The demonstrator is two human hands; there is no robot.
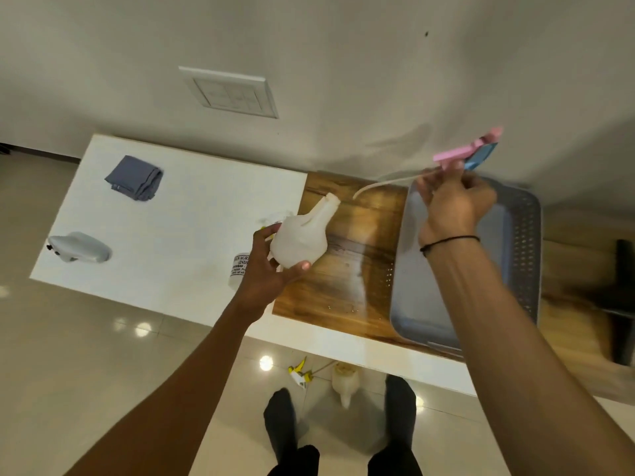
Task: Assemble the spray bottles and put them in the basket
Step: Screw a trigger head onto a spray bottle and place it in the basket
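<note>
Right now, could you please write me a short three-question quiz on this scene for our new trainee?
1. True or false: the pink spray head is already screwed onto the white bottle.
2. Which hand holds the white bottle? A) left hand B) right hand C) neither
3. Fill in: the grey basket holds ____ assembled bottles.

Key
1. False: the spray head is held apart from the bottle, with its dip tube hanging free outside the neck.
2. A.
3. No; its visible floor is bare.
</note>
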